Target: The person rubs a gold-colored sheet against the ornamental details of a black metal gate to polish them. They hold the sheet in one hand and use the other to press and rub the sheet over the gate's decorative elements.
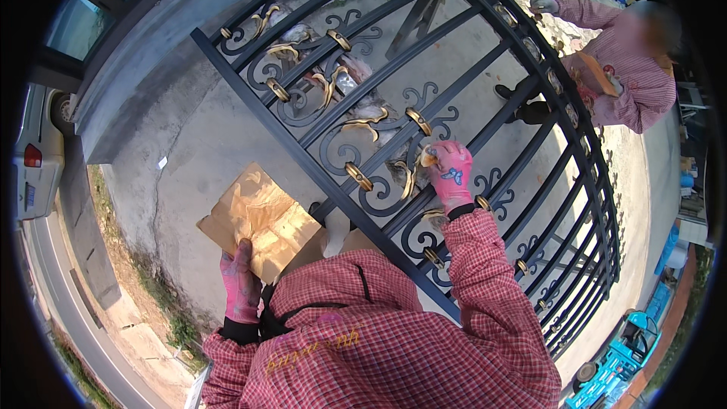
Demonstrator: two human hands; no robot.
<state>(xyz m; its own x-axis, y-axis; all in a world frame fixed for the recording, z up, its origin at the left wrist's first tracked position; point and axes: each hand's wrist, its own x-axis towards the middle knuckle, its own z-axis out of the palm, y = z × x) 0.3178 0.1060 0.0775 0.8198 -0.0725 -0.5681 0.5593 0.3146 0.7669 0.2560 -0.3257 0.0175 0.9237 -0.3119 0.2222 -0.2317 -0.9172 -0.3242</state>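
A black wrought-iron gate (291,140) with scrollwork lies before me, its collars and leaf ornaments coloured gold. My left hand (241,284), in a pink glove, grips a piece of cardboard (261,220) whose face is smeared with shiny gold paint. Over the bars, my pink-gloved right hand (452,170) is closed, pinching a small tan, gold-stained pad (429,157); whether it is a sponge or a cloth I cannot make out. Close beside those fingers is a gold leaf ornament (409,179) on a scroll. Another gold collar (358,176) sits on the bar to its left.
Across the gate at upper right, a person (625,68) in a checked shirt holds a brown board (598,74). Supports (415,23) show beneath the bars. A white vehicle (38,155) stands at far left, a blue vehicle (617,363) at lower right.
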